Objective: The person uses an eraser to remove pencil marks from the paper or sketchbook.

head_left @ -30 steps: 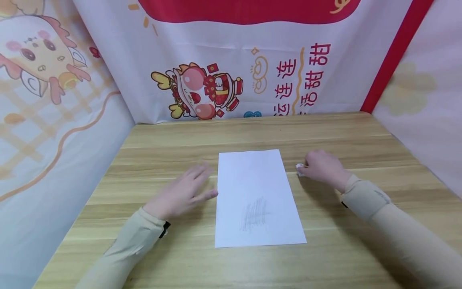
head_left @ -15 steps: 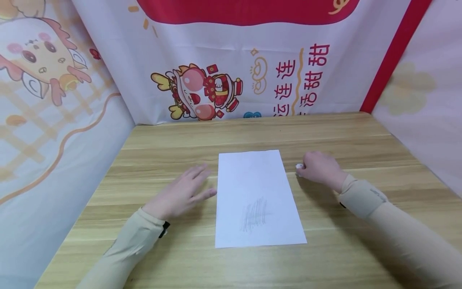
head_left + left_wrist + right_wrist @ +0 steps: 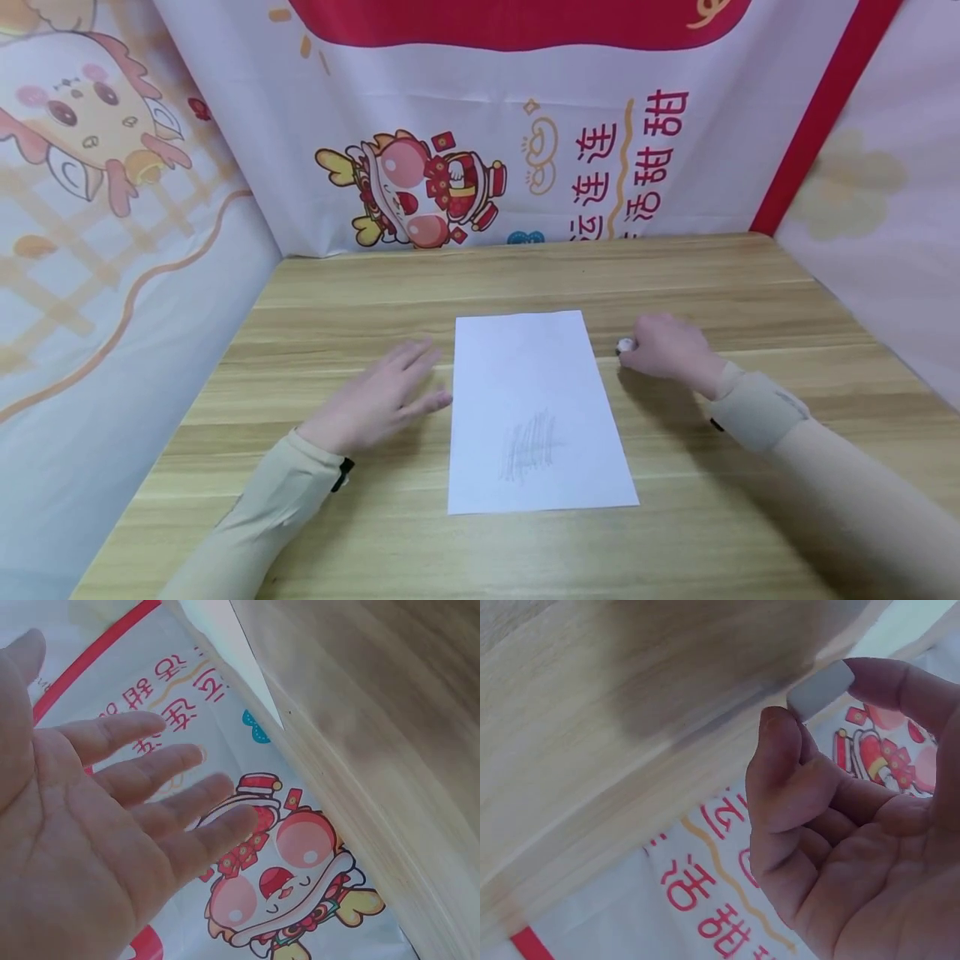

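A white sheet of paper [image 3: 525,367] lies on the wooden table, with a patch of grey pencil scribble [image 3: 529,447] on its near half. To the right of the sheet, my right hand [image 3: 667,350] pinches a small white eraser [image 3: 626,345] between thumb and fingertip. In the right wrist view the eraser [image 3: 821,690] looks like a short, blunt block, and the other fingers are curled into the palm. My left hand [image 3: 382,400] is at the sheet's left side, fingers spread and holding nothing. Its palm [image 3: 82,832] shows bare in the left wrist view.
The wood-grain table [image 3: 360,292] ends at a white cloth backdrop [image 3: 420,92] with cartoon figures and red characters. Printed cloth [image 3: 112,250] also hangs along the left side, and pale cloth [image 3: 885,192] along the right.
The eraser has turned slightly in my right fingers. Both hands stay nearly in the same places, and the paper and its scribble look the same.
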`<state>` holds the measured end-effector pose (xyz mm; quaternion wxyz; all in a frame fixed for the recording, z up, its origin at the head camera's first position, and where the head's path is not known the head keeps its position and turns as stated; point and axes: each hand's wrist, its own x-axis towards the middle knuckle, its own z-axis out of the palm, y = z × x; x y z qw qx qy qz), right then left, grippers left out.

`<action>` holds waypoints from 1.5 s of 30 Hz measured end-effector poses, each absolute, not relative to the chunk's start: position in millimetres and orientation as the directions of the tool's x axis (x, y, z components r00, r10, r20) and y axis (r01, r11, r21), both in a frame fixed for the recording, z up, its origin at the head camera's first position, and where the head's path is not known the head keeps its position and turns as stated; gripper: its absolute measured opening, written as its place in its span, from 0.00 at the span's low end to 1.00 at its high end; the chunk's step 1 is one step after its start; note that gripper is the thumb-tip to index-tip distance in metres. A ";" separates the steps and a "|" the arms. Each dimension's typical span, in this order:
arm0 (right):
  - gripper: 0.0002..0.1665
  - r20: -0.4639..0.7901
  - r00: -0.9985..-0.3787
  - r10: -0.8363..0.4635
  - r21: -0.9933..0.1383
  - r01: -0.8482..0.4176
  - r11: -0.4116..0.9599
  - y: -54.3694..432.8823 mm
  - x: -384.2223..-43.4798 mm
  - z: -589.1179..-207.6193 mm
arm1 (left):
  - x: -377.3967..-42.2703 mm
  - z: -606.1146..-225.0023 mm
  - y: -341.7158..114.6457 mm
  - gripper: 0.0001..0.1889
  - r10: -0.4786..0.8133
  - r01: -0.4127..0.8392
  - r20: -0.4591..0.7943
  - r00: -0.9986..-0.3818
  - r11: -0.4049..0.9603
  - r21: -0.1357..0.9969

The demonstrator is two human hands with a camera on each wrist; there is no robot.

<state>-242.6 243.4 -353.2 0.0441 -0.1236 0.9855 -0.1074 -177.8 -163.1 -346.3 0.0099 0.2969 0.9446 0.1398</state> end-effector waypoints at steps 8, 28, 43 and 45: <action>0.10 0.045 -0.950 -0.310 -0.319 -0.308 0.896 233.9 -215.7 -327.9 | -175.2 -347.9 -154.5 0.51 0.605 0.580 -0.021 -0.796 0.773 0.259; 0.09 0.441 -0.814 -0.378 -0.388 -0.553 0.738 194.4 -149.6 -332.0 | -168.3 -357.5 -146.2 0.58 0.640 0.613 -0.035 -0.768 0.749 0.251; 0.17 0.570 -0.752 -0.330 -0.468 -0.628 0.622 184.4 -133.0 -350.4 | -160.2 -359.1 -151.0 0.52 0.660 0.650 0.024 -0.751 0.733 0.203; 0.18 0.546 -0.773 -0.323 -0.500 -0.610 0.615 183.6 -135.4 -347.8 | -157.4 -358.4 -152.2 0.51 0.660 0.654 0.038 -0.750 0.733 0.187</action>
